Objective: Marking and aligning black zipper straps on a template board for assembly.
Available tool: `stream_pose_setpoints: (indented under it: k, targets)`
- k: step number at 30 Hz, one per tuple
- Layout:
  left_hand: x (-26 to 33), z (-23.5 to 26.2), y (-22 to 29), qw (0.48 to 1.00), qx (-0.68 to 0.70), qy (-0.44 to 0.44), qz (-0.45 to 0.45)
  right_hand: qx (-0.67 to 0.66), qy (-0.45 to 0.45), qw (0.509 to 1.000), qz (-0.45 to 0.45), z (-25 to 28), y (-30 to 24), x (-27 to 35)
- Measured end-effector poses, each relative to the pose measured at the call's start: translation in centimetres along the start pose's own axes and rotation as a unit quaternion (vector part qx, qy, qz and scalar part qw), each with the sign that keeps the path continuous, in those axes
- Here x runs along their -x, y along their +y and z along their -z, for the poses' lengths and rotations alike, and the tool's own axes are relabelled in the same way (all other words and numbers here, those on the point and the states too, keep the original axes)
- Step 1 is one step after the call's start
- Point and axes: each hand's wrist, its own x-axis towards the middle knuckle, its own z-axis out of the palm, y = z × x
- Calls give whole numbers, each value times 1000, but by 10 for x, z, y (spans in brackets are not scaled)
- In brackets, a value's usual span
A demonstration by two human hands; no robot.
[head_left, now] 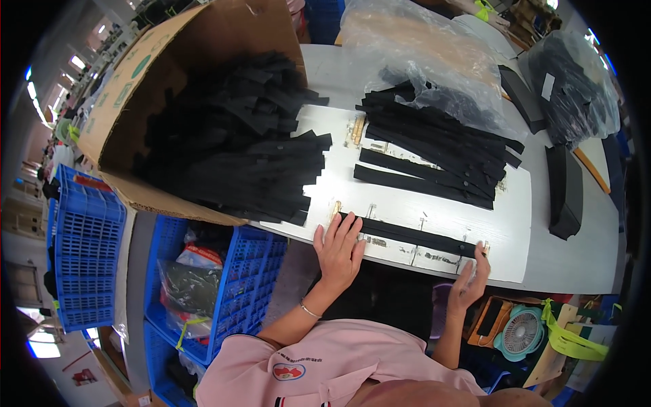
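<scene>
A narrow black fabric strip (413, 237) lies stretched across a marked white board (319, 203) near its front edge. My left hand (339, 251) rests at the strip's left end, fingers extended and lying flat on it. At the right end, my right hand (471, 278) touches the strip with its forefinger, thumb held apart. Beyond this strip, more black strips (441, 146) lie in a loose stack on the board, some with small round button-like spots. To the left, a large heap of black strips (237, 149) spills from a cardboard box (135, 81) onto the board.
Clear plastic bags (420, 47) and a bagged dark bundle (573, 88) sit at the back. Curved black pieces (564, 193) lie on the grey table (597, 258) at right. Blue crates (251, 271) stand below left; a small teal fan (521, 332) is below right.
</scene>
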Motion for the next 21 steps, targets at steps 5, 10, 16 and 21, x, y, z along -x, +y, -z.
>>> stream_pose_setpoints:
  k: [5, 10, 16, 21]
  targets:
    - [0, -4, -4, 1000, 18, -14, 1, -222, -99, 967, -81, -35, -48, -15]
    - [-6, 0, -4, 1000, 13, -5, -1, -398, -159, 876, -222, -69, -100, -49]
    - [-8, -7, -7, 1000, -4, 14, -18, -444, -216, 818, -296, -106, -109, -65]
    - [-5, -4, -4, 1000, 7, 6, -11, -407, -218, 850, -254, -128, -111, -51]
